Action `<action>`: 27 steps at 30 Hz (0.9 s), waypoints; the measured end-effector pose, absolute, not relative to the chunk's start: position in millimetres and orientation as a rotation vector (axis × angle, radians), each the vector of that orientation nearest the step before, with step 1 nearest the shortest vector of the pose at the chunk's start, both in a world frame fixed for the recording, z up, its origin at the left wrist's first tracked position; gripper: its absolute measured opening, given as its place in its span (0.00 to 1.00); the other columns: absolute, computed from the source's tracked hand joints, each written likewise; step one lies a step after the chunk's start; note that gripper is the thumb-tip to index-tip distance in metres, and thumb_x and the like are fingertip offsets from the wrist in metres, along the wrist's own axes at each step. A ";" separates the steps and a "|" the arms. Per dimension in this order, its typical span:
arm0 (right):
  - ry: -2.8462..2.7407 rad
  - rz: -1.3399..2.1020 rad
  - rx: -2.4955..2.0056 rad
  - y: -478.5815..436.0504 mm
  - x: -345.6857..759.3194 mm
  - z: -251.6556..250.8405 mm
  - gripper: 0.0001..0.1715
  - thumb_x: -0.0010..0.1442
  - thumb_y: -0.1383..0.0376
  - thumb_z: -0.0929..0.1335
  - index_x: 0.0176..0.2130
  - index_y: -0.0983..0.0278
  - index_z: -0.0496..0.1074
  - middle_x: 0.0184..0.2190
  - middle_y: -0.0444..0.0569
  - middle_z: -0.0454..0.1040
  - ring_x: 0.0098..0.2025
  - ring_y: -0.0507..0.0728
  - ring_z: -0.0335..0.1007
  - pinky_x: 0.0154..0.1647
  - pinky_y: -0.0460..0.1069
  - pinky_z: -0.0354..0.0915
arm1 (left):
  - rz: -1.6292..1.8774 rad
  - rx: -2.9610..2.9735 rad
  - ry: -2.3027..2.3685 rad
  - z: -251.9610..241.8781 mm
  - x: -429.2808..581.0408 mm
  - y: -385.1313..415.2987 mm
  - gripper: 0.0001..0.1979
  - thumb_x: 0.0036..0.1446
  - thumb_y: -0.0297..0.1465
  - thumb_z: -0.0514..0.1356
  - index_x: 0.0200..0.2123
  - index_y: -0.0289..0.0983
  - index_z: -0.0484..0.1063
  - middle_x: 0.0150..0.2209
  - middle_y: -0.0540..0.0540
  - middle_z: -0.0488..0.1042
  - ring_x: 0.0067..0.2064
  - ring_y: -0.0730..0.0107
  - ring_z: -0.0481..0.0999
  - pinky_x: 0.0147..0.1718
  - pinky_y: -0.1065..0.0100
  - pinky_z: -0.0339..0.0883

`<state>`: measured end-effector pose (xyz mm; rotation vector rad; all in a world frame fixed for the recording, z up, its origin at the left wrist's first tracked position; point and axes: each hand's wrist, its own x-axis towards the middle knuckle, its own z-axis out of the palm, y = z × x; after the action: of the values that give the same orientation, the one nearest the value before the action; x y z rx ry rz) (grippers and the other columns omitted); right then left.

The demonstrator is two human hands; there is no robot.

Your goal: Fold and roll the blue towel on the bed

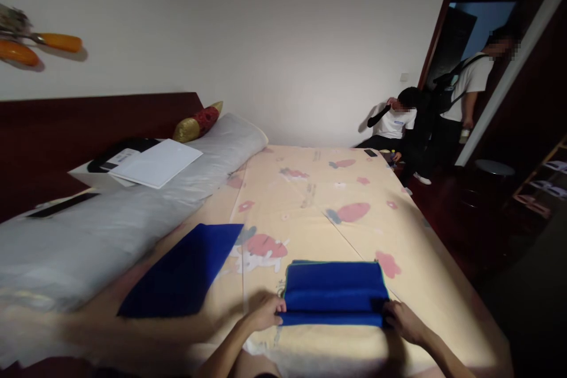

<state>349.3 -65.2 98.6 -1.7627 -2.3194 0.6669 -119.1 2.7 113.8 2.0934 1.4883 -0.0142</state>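
- Two blue cloths lie on the bed [336, 189]; we hold the folded blue cloth [335, 292] near the bed's near edge, its long axis running left to right across our view, with a fold running the same way along its near side.
- Our left hand [264, 312] pinches the cloth's near left corner, and our right hand [401, 319] grips the near right corner; both hands are closed on the fabric.
- One flat blue cloth [186, 274] lies well apart to the left, its long axis slanting away toward the upper right.
- No brand or writing can be read on either cloth; the bed sheet carries pink and red printed figures.
- One long white bolster [110, 218] runs along the headboard, carrying one white sheet of paper [156, 163]; print on a label beside it is too small to read.
- Two people [443, 112] are by the doorway at the far right.
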 end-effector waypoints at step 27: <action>-1.992 0.006 -1.907 -80.6 321.7 23.9 0.27 0.64 0.56 0.57 0.59 0.59 0.62 0.61 0.51 0.65 0.65 0.62 0.58 0.62 0.62 0.59 | 0.449 2.769 1.768 64.6 -114.2 -30.6 0.23 0.63 0.35 0.48 0.61 0.48 0.58 0.60 0.49 0.70 0.59 0.64 0.70 0.57 0.56 0.64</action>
<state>321.7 -80.6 23.9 -1.9073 -1.9924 0.0059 -114.2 -30.6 64.6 2.7688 1.7679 0.4493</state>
